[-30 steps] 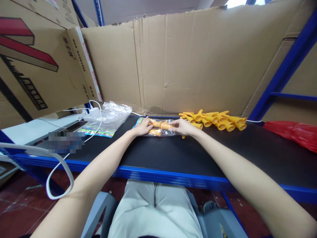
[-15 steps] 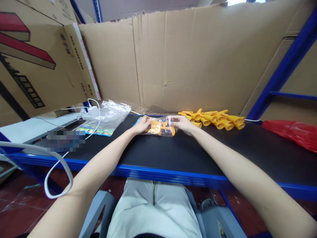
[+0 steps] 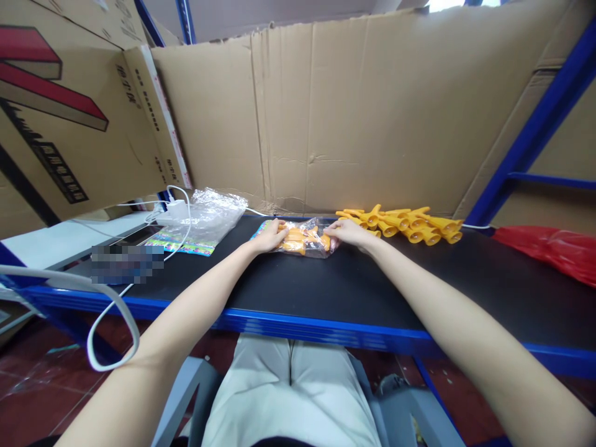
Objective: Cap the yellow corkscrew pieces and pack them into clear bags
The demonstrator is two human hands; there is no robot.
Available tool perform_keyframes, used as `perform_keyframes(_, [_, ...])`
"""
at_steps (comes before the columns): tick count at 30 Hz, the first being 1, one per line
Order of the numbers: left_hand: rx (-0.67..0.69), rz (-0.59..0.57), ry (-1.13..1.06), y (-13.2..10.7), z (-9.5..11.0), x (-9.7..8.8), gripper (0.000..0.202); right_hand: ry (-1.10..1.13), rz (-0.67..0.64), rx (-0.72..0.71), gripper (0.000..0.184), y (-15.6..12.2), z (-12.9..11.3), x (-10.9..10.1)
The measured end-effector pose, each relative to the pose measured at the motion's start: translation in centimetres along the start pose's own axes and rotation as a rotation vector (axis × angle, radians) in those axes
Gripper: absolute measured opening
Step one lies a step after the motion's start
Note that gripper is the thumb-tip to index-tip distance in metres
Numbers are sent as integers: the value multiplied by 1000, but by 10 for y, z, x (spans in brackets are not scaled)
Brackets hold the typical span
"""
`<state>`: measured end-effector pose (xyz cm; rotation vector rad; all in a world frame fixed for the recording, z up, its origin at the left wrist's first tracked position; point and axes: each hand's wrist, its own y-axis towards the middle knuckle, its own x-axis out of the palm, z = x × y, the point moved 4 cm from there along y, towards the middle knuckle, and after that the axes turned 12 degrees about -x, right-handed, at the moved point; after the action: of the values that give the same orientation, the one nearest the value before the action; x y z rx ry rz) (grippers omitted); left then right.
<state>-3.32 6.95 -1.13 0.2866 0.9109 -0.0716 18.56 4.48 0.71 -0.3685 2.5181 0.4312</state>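
Note:
A clear plastic bag (image 3: 316, 249) lies on the black tabletop with yellow-orange plastic pieces (image 3: 298, 238) inside. Its colourful header shows at the left end. My left hand (image 3: 270, 236) grips that end, fingers closed over the film. At the right end, my right hand (image 3: 347, 233) pinches the bag between thumb and fingers. Just behind and right of this hand lies a pile of yellow trumpet-shaped plastic pieces (image 3: 405, 223).
Empty clear bags with colourful headers (image 3: 209, 217) lie to the left, beside a white charger (image 3: 174, 211) and cable. A red plastic bag (image 3: 549, 248) sits at the right. Cardboard (image 3: 372, 118) walls the back; a blue rail (image 3: 316, 326) edges the table.
The yellow pieces inside the bag have shifted and lie more bunched together. Both hands stay on the bag at nearly the same places.

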Motion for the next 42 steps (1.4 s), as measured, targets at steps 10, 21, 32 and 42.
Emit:
perform_keyframes(10, [3, 5, 34, 2, 3, 1, 42, -161, -42, -1, 41, -9, -11, -6])
perform_keyframes(21, [-121, 19, -286, 4, -4, 1, 39, -173, -79, -83, 37, -6, -14, 4])
perform_keyframes(32, [-164, 83, -436, 9, -13, -12, 29, 60, -131, -95, 29, 1, -7, 23])
perform_keyframes(42, [-177, 1, -477, 5, -5, -4, 29, 376, 12, 151, 28, 3, -5, 16])
